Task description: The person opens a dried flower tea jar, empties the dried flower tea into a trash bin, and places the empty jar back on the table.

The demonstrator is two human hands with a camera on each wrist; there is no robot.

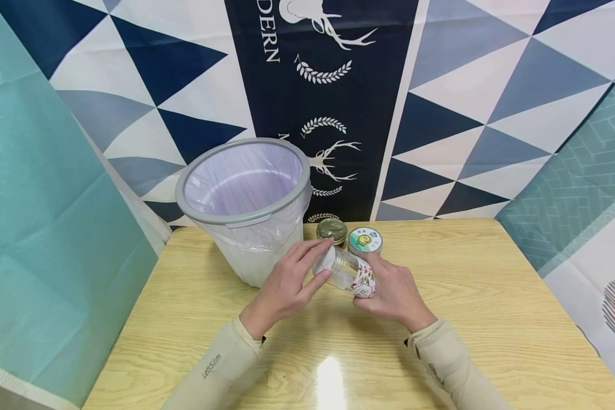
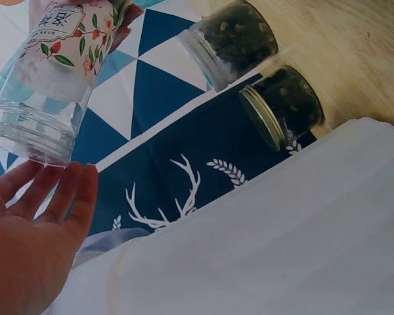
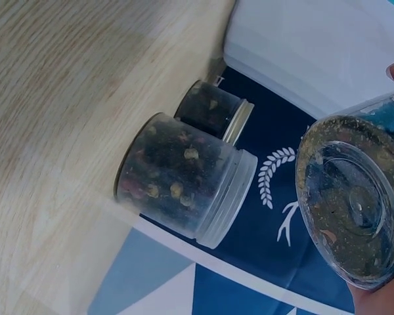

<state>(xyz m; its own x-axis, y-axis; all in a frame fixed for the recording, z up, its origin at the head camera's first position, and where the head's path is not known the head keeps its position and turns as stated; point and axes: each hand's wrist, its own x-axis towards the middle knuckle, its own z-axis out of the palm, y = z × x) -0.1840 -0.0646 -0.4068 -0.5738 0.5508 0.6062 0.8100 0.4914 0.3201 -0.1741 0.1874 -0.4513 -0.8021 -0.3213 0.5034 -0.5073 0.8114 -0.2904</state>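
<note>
From where I stand, the clear plastic cylindrical jar with a white floral wrap (image 1: pixel 345 273) is tilted in the air above the pale wood-grain table (image 1: pixel 466 285), short of its far edge. The right hand (image 1: pixel 392 287) is wrapped round the base end, a grip that seems meant to leave the neck free. The left hand (image 1: pixel 289 279) reaches in from the other side, thumb and fingers apart about the mouth; whether they actually touch it, I can't tell.

By the table's far-left corner stands a white round bin with a grey rim (image 1: pixel 258 262), the translucent lilac liner (image 1: pixel 210 188) presumably held in place by that rim. Just right of it, along the far edge, sit a small jar with a dull gold lid (image 1: pixel 332 230) and a wider jar with a colourful round lid label (image 1: pixel 365 240), side by side and perhaps set back for working room.

From the head those two show mostly lids; both wrist views reveal dark dried bits through their sides. Only the right wrist catches the brownish residue (image 3: pixel 368 252) inside the held jar's base.
</note>
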